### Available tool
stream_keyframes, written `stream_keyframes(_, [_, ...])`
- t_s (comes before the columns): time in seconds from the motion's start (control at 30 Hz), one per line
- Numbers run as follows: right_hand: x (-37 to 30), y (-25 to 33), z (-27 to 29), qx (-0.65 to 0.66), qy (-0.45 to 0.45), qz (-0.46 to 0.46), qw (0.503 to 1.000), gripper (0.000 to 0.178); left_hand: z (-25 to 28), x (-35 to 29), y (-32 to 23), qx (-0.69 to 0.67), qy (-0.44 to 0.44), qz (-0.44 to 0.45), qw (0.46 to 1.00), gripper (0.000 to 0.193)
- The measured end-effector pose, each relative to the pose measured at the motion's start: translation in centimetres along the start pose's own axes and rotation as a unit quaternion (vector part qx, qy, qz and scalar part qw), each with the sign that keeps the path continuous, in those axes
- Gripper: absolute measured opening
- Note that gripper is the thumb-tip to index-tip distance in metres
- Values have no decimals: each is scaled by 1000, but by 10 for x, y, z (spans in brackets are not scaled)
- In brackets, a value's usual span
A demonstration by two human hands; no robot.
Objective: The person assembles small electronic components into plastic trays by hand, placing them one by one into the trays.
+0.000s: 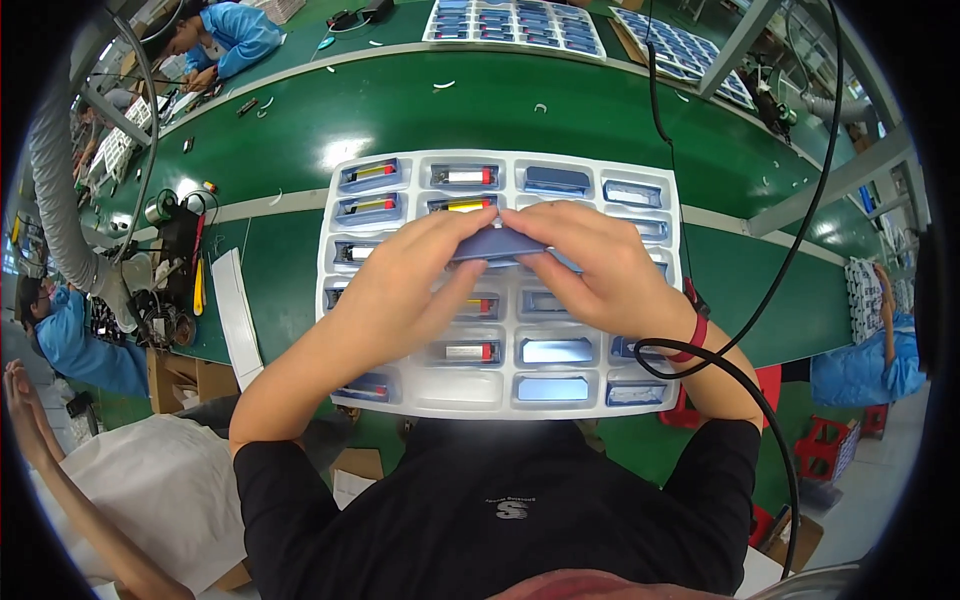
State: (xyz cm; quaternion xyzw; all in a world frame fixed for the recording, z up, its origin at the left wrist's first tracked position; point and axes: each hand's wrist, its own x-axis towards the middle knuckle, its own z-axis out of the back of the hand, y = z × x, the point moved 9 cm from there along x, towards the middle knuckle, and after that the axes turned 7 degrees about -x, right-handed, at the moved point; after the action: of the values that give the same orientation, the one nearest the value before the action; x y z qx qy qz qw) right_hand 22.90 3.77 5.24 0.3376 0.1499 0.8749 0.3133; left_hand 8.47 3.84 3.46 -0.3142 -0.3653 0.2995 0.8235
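Both my hands meet over the middle of a white plastic tray (458, 388). Between their fingertips is a slim blue-grey casing (497, 243), its top face smooth and partly covered by fingers. My left hand (405, 285) grips its left end, and my right hand (600, 265) pinches the right end. Set in the tray's left compartments are blue shells with cylindrical cells, such as a white cell with a red end (468, 352) and a yellow one (372, 171). Blue casings (556, 351) without visible cells occupy the right columns. My hands hide several central compartments.
A black cable (775, 290) loops over my right forearm. Left on the green bench (300, 270) are a yellow-handled tool (199, 288), a white strip (237, 315) and a grey duct hose (65, 190). More filled trays (515, 25) stand at the back. Co-workers in blue sit around.
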Motion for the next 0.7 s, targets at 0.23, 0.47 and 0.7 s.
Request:
stream_keyframes(0.23, [-9, 21, 2, -124, -89, 133, 979, 46, 6, -1, -21, 162, -54, -116, 978, 49])
stream_keyframes(0.47, [-7, 14, -2, -67, -8, 56, 996, 50, 3, -9, -21, 146, -40, -96, 984, 51])
stream_keyframes(0.7, [-11, 16, 7, -118, -59, 72, 989, 48, -2, -4, -21, 161, -54, -113, 979, 49])
